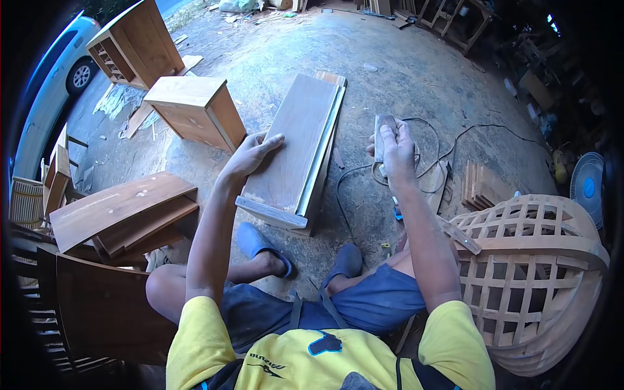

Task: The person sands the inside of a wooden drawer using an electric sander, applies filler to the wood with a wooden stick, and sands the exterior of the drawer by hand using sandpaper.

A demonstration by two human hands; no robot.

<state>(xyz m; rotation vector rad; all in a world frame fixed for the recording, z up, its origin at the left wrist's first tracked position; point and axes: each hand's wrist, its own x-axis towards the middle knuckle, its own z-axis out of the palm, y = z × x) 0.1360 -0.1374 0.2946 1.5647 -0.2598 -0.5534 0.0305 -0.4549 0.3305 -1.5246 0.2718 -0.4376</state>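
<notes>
Before my knees stands a long, dusty wooden drawer (292, 140), set on its side, with a pale grooved strip along its right edge. My left hand (252, 155) grips its left edge, thumb on the upper face and fingers hidden beyond the edge. To the right of the drawer and apart from it, my right hand (396, 149) is raised, closed around a small flat sanding block (385, 121). The block's upper end shows above the fingers; its underside is hidden.
A small wooden cabinet (188, 107) stands left of the drawer, with a taller cabinet (140, 45) behind. Wooden furniture (123, 208) lies at my left. A lattice wooden frame (526, 273) is by my right side. A black cable (455, 140) winds across the floor near a fan (588, 185).
</notes>
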